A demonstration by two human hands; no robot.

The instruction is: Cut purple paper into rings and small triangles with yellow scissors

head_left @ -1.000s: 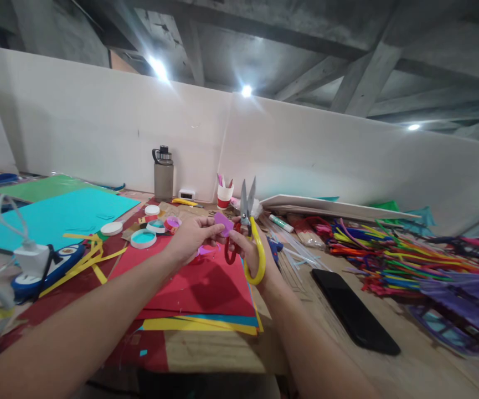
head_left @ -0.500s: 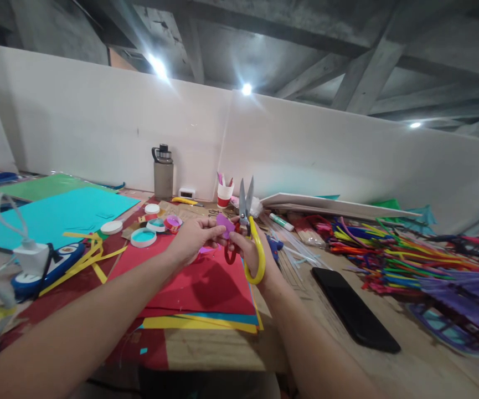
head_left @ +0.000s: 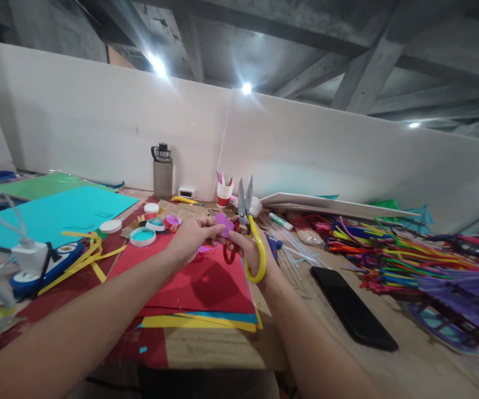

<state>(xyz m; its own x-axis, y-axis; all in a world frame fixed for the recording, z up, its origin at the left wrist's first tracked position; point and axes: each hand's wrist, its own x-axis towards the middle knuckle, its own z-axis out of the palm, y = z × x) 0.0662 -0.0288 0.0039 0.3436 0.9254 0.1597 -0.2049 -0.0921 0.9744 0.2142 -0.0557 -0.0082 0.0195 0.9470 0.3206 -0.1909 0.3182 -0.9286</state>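
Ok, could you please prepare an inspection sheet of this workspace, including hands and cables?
Surface: brown table; red paper over yellow sheets.
Things in hand: purple piece; scissors, blades open, tips upward.
Clutter: yellow strips left, black phone right, colourful bundles farther right.
Hands: left hand pinches the purple piece; right hand holds the scissors, thumb close to the piece.
Cables: white cable entering a white plug at left.
Surroundings: white panel behind, upright bottle before it, ceiling lights above.

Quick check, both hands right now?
Left hand: closed, pinching a small purple paper piece in its fingertips.
Right hand: closed, holding scissors, blades apart; fingertips at the paper's edge.
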